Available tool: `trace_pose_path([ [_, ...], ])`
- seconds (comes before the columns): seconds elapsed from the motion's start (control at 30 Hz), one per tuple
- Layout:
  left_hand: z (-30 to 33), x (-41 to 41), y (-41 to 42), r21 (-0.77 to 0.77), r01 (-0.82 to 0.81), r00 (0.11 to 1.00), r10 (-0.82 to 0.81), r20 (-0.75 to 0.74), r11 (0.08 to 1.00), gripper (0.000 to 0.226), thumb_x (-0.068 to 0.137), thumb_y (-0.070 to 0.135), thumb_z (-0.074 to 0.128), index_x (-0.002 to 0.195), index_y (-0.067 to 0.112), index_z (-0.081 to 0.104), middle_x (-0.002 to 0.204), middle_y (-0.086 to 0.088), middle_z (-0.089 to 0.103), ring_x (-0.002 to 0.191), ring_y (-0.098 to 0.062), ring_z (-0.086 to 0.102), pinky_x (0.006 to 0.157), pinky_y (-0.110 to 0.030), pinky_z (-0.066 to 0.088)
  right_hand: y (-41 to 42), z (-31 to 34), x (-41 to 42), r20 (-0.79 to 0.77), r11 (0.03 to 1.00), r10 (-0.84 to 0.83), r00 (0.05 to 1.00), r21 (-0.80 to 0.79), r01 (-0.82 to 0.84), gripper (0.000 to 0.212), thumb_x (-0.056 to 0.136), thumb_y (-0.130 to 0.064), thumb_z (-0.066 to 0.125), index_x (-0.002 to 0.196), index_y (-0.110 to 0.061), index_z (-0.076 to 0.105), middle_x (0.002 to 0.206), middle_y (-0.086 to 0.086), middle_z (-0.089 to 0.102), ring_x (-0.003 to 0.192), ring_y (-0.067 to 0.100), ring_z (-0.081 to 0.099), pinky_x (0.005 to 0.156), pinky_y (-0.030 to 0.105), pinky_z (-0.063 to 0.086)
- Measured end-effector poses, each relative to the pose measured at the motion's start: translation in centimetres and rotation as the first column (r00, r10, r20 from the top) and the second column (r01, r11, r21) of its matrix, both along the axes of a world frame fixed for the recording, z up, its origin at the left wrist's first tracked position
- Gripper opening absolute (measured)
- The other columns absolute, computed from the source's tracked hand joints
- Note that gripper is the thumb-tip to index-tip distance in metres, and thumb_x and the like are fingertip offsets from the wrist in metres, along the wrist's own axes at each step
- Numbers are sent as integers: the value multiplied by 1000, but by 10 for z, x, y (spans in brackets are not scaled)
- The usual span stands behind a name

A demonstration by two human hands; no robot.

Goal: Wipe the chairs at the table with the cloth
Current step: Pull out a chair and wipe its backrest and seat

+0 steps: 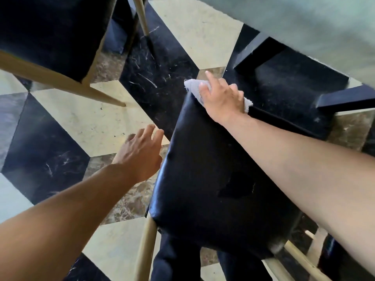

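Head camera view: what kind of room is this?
Probably a dining area: black padded chairs with pale legs stand by a table on a patterned marble floor.

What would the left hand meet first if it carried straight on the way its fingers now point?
The left hand hangs open beside the chair seat, fingers pointing up the picture. Ahead lies only the patterned floor; the way looks free, though depth is hard to judge.
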State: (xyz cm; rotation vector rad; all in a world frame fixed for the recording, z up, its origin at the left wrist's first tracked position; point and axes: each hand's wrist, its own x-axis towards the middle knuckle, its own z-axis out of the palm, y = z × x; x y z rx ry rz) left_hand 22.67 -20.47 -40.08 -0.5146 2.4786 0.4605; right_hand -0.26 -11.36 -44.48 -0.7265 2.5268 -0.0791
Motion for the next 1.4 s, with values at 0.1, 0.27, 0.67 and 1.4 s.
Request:
trace_pose_path([
  [0.1,-4,8,-5,13,-63,998,62,13,998,55,86,21,60,136,12,42,137,-13,45,121,-32,51,96,-46,47,-16,-3,27,-140,997,-77,987,-20,74,47,103,-47,31,145,-36,49,144,-1,56,130,37,45,112,49,24],
  [0.27,-6,20,-10,47,-118,992,115,54,992,50,90,24,55,137,12,41,137,-14,46,121,-31,51,98,-46,47,17,1,79,-289,970,175,941,-112,-215,48,104,-38,37,149,-28,49,161,0,38,150,44,24,122,60,13],
  [0.67,-7,37,-18,69,-162,983,155,99,984,43,90,28,53,131,15,44,130,-11,49,115,-29,53,93,-47,48,46,22,50,-334,887,376,864,-141,-440,59,88,-59,51,143,-37,48,150,5,45,133,34,38,108,56,32],
  [1.4,-1,21,-16,28,-140,989,139,55,990,47,89,25,58,133,11,46,124,-15,52,110,-34,55,89,-48,48,106,9,120,-273,805,505,819,-192,-561,68,92,-43,54,156,-29,36,168,9,18,154,41,10,122,63,12],
])
